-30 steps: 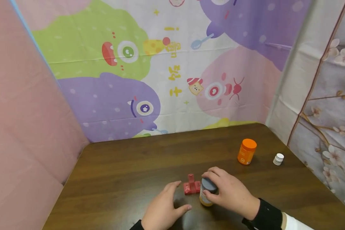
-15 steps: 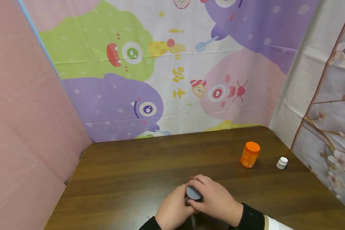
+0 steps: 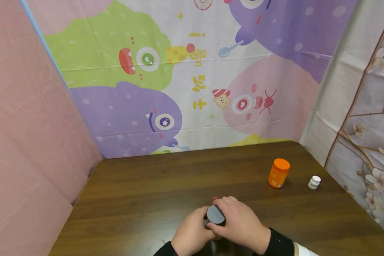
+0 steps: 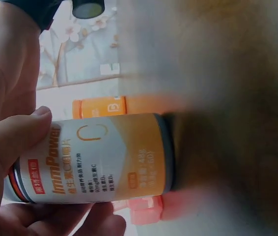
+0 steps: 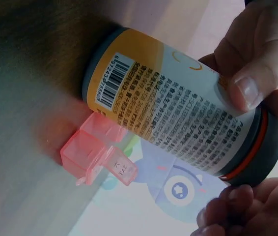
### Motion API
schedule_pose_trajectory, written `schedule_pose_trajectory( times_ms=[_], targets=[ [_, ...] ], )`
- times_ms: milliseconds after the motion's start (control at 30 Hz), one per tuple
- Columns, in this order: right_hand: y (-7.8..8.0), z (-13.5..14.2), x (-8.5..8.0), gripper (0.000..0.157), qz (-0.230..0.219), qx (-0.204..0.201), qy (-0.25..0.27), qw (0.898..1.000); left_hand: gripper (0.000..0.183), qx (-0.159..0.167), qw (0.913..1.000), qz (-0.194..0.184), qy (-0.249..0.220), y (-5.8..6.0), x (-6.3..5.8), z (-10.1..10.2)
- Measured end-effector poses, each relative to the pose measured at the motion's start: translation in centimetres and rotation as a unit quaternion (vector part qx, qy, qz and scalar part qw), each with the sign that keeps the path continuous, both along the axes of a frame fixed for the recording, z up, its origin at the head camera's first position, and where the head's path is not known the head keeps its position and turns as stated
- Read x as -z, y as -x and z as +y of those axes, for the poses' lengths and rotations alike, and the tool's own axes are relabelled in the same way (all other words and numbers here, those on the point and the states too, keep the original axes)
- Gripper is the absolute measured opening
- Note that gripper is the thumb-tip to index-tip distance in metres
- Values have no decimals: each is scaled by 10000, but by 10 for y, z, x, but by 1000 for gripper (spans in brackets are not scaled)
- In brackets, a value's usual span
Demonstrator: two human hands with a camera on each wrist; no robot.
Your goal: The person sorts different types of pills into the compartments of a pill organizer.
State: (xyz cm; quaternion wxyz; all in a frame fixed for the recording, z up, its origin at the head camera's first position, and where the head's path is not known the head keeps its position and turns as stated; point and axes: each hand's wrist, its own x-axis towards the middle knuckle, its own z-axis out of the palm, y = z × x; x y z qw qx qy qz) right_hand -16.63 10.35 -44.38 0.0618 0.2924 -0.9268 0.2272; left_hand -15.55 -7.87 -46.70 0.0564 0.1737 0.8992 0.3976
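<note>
Both hands hold a vitamin C tablet bottle (image 4: 109, 160) with an orange and white label and a dark grey lid (image 3: 215, 214). My left hand (image 3: 192, 230) grips the body just below the lid, its thumb lying across the label in the right wrist view. My right hand (image 3: 241, 222) has its fingers and thumb around the lid's rim. Beyond the bottle is a small red translucent pill box (image 5: 82, 150), with one compartment flap (image 5: 120, 167) raised. In the head view the hands cover most of it.
An orange jar (image 3: 278, 173) with an orange lid stands at the back right of the brown wooden table (image 3: 147, 185). Right of it stands a small white bottle (image 3: 314, 182). Patterned cloth (image 3: 153, 78) hangs behind the table, with more curtains at both sides.
The left hand, open beside the bottle a second ago, now grips its body. The bottle has shifted left, in front of the pill box, with the right hand on its lid.
</note>
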Motion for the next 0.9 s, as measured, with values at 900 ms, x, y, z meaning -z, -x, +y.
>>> schedule_pose_trajectory(
  times_ms=[900],
  targets=[
    [4, -4, -3, 47, 96, 34, -69, 9999, 39, 318, 9956, -496, -729, 3, -1, -1]
  ],
)
